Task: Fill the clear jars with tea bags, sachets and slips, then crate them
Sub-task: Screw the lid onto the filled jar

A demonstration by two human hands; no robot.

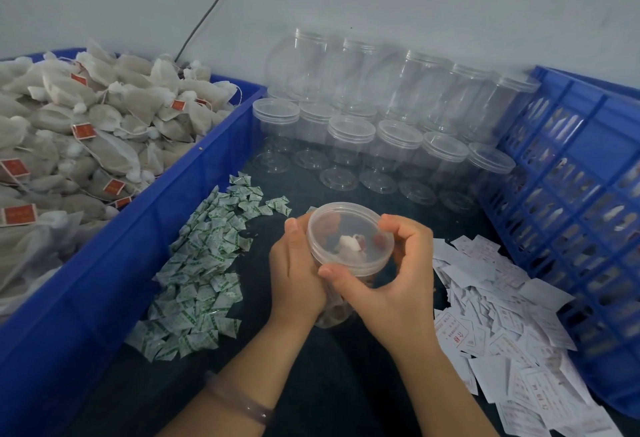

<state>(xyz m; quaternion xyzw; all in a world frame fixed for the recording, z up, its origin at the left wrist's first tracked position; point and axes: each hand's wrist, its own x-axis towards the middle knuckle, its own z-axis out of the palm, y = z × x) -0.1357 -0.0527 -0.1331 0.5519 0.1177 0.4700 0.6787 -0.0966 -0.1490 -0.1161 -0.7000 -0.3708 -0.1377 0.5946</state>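
Observation:
A clear jar (349, 234) with its clear lid on stands on the dark table in front of me. Tea bags and red tags show through the lid. My left hand (298, 274) wraps the jar's left side. My right hand (398, 274) grips the lid rim from the right and front. Green-printed sachets (204, 263) lie heaped to the left of the jar. White slips (502, 325) with red print are piled to its right. Tea bags (86, 131) with red tags fill the blue bin (145, 228) on the left.
Several empty lidded clear jars (381, 125) stand in stacked rows against the grey wall behind. A blue slatted crate (581, 194) holding filled jars stands at the right. A dark cable (207, 10) runs down the wall.

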